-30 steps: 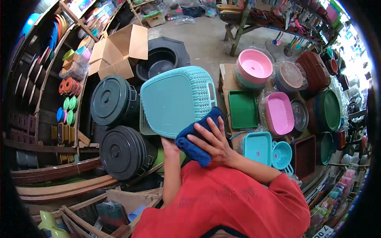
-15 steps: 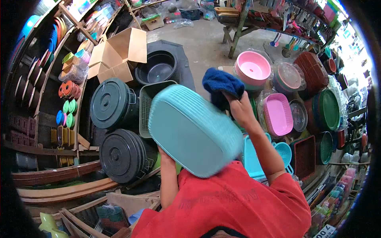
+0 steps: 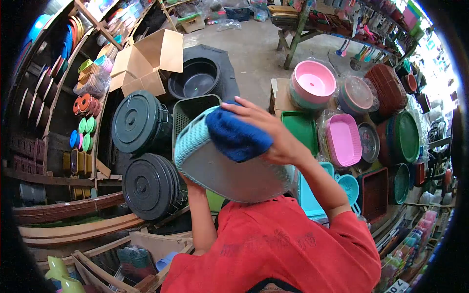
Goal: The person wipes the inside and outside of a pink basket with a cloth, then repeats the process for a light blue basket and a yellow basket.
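Observation:
A teal plastic basket point(image 3: 229, 178) is held up in front of my chest, tilted, with a broad flat greyish face towards me. My left hand point(image 3: 194, 184) grips its lower left edge; some of those fingers are hidden behind it. A dark blue cloth point(image 3: 238, 134) lies against the upper part of the basket. Over the cloth is my right hand point(image 3: 273, 131), its fingers reaching across the top and pressing it to the basket. Part of the basket's right side is hidden by my right forearm.
Two lidded dark bins point(image 3: 136, 121) stand at the left, near an open cardboard box point(image 3: 149, 61) and a black tub point(image 3: 194, 78). Pink basins point(image 3: 314, 80), a pink basket point(image 3: 343, 139) and a green tray point(image 3: 299, 128) are at the right. Wooden shelves point(image 3: 58, 93) line the left side.
My right hand has brought the blue cloth left and down onto the basket. The basket has turned and tilted in my left hand, showing a different angle.

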Demonstrator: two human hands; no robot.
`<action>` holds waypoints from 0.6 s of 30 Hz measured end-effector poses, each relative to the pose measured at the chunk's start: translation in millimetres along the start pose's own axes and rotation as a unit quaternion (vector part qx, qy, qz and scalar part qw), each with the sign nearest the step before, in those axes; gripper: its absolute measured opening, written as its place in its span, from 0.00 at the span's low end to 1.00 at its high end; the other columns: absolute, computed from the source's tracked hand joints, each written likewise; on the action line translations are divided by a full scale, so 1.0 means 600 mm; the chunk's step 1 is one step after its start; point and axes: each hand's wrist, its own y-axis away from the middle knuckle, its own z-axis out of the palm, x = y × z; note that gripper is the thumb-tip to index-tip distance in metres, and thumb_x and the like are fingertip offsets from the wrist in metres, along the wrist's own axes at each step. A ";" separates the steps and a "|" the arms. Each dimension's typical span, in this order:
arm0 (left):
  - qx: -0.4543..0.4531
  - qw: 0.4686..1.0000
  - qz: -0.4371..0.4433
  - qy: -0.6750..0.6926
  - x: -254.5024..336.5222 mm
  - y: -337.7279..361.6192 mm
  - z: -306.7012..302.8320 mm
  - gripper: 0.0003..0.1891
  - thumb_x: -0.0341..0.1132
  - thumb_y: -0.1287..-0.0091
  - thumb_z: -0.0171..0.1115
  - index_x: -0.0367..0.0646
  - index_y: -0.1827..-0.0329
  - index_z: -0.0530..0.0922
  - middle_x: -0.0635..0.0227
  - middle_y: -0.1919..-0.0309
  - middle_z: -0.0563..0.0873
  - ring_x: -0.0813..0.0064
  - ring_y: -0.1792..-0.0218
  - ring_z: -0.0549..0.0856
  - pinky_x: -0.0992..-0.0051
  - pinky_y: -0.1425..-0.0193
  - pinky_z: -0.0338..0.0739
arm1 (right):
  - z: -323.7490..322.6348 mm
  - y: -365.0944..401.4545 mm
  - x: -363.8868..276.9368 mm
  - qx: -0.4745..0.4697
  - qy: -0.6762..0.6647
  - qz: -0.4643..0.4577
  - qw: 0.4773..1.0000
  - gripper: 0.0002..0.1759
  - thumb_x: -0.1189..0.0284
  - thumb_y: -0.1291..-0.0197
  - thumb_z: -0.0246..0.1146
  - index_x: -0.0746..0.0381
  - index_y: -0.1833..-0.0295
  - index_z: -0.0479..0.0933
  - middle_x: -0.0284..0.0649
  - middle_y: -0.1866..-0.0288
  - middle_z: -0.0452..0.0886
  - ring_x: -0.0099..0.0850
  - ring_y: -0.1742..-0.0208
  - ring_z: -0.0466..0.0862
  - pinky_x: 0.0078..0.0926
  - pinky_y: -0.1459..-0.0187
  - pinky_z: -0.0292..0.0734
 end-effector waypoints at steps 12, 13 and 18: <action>0.143 0.980 0.134 -0.045 0.080 -0.006 0.087 0.33 0.62 0.18 0.49 0.43 0.28 0.77 0.63 0.37 0.84 0.60 0.38 0.83 0.55 0.29 0.78 | 0.029 0.208 0.092 0.031 -0.015 0.276 0.960 0.37 0.85 0.46 0.63 0.64 0.26 0.75 0.50 0.31 0.84 0.54 0.32 0.85 0.39 0.27 0.75; 0.131 0.983 0.126 -0.021 0.079 0.002 0.128 0.35 0.64 0.18 0.47 0.43 0.26 0.75 0.63 0.35 0.83 0.60 0.37 0.82 0.55 0.27 0.75 | 0.032 0.212 0.100 0.130 0.012 0.240 0.962 0.38 0.86 0.47 0.63 0.65 0.26 0.76 0.50 0.34 0.86 0.54 0.35 0.87 0.38 0.29 0.76; 0.064 0.993 0.083 -0.051 -0.018 0.030 0.208 0.41 0.70 0.18 0.41 0.46 0.17 0.68 0.64 0.25 0.76 0.61 0.29 0.77 0.58 0.20 0.67 | 0.048 0.075 0.097 0.254 0.165 0.116 0.946 0.38 0.72 0.40 0.67 0.60 0.21 0.73 0.49 0.23 0.78 0.55 0.24 0.78 0.48 0.22 0.68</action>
